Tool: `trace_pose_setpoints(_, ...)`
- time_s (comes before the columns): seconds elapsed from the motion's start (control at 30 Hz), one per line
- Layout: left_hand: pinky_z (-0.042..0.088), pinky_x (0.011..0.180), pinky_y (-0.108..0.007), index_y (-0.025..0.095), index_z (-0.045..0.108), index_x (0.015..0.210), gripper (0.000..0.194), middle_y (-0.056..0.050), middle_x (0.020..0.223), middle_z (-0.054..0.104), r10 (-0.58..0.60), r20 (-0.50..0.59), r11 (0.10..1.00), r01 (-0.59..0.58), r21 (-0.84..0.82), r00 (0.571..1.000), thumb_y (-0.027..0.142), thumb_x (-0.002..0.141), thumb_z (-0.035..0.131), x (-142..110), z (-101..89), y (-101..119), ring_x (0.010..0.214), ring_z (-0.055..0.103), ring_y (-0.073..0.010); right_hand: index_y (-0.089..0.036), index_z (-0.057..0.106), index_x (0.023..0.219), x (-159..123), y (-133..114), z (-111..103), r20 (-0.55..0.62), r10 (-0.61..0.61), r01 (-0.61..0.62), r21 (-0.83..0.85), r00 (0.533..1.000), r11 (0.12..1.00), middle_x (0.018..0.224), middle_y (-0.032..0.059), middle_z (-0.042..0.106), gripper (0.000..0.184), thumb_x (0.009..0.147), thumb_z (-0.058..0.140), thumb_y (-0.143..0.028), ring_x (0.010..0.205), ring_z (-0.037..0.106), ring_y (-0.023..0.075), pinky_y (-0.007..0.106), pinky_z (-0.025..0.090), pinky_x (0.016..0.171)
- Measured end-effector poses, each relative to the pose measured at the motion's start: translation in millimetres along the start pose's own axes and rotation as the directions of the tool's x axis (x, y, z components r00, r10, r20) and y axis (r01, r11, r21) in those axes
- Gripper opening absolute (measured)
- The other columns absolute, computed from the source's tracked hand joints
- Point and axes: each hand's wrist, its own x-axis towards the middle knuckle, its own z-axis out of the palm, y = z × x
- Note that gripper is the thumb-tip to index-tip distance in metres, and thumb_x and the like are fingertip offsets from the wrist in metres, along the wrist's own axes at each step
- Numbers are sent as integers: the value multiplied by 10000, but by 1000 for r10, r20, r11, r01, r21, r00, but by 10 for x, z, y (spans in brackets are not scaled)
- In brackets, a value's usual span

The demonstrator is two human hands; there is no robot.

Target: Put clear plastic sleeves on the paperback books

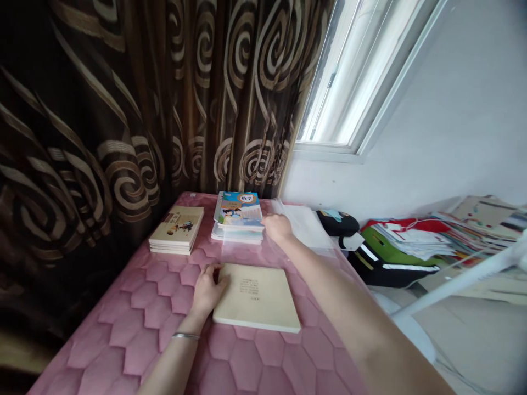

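A cream-coloured book lies flat on the pink quilted surface in front of me, a small block of text on its upper face. My left hand grips its far left corner, thumb on the cover. Farther off, my right hand pinches a clear plastic sheet, which hangs in front of a stack of textbooks with a blue cover on top. Just right of that hand lies a pile of clear plastic sheets.
Several cream books are stacked at the back left. A patterned dark curtain hangs behind. Beyond the right edge are a green and black bag, piled papers and a white slanted pole.
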Motion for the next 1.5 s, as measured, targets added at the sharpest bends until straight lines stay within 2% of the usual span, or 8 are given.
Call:
trace_pose_setpoints(0.2,490,808,-318,187,622,988,264,-67,1009,629,-9,-11,1000,9,6,1000,262,734,619,-9,5,9,889,613,-189,-104,710,947,62,-100,243,7,121,-121,18,993,992,943,194,698,266,882,458,-159,844,683,235,303,477,739)
trace_pose_setpoints(0.43,486,831,-350,188,627,992,279,-67,1012,629,-13,-14,1000,12,-27,1000,274,727,630,-13,-4,10,910,601,-207,-112,606,1159,-187,-109,170,-122,120,-109,97,985,989,1108,170,653,317,929,404,-195,930,661,216,298,480,809)
trace_pose_setpoints(0.53,490,832,-352,196,634,974,265,-63,1003,634,-9,-33,1000,8,-30,999,267,719,631,-13,-1,14,900,610,-206,-175,594,1193,-462,-179,133,-157,37,-2,213,987,977,1196,99,630,315,938,417,-230,1002,635,156,237,466,863)
trace_pose_setpoints(0.67,490,832,-346,190,633,979,267,-68,996,640,5,-36,1000,-5,-14,999,259,721,629,-16,0,21,908,613,-206,-228,679,1059,-1037,-325,170,-108,-134,171,530,985,830,1075,40,701,251,918,481,-289,976,649,152,256,480,883)
trace_pose_setpoints(0.77,490,822,-342,188,632,987,270,-72,996,643,7,-27,1000,-7,16,1000,282,733,625,-17,-5,27,908,612,-208,-224,694,1049,-1483,-418,204,-12,-220,179,630,975,756,1166,60,666,248,877,545,-323,1113,590,180,299,443,972)
trace_pose_setpoints(0.9,488,822,-338,177,631,990,269,-78,990,645,18,-24,999,-17,36,1000,273,740,610,-17,-9,40,907,613,-207,-203,601,1228,-1840,-486,235,150,-293,134,638,944,758,1407,101,463,479,797,631,-410,1331,372,276,432,370,1059)
trace_pose_setpoints(1.1,498,831,-352,188,635,974,256,-72,978,616,39,-43,998,-36,53,998,276,736,604,-26,-1,74,891,608,-206,-220,529,1305,-1936,-497,331,124,-289,156,612,949,775,1465,91,375,571,770,663,-365,1382,260,299,491,292,1104)
trace_pose_setpoints(1.5,484,858,-354,196,658,925,235,-70,969,622,39,-87,997,-45,-70,995,287,718,597,6,23,19,917,603,-215,-195,647,1152,-1959,-457,350,4,-302,235,621,953,748,1316,68,566,333,836,586,-281,1293,431,246,398,377,1061)
